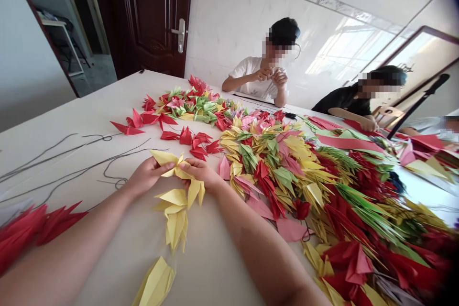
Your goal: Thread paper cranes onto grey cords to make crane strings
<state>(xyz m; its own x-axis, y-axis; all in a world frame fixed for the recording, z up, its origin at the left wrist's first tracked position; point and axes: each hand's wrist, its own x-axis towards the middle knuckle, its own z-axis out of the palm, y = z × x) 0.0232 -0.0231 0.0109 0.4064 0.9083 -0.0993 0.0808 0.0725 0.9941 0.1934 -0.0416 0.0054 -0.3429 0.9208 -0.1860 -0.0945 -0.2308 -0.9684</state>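
Note:
Both my hands meet over the white table [118,258], pinching one folded yellow paper piece [177,165] with pointed tips. My left hand [150,172] grips its left side between thumb and fingers. On the other side, my right hand [201,172] is closed on the same piece. Just beneath hang or lie more yellow folded papers [175,215] in a row toward me; whether a string joins them I cannot tell. A larger yellow folded paper [156,282] lies at the near edge. Red folded papers [190,138] sit just beyond my hands.
A big heap of folded papers [287,162] in several colours covers the right side. Dark strings [71,174] and red folded papers [39,224] lie at left. Across the table, a person in white [258,67] and a person in black [351,98] work with their hands.

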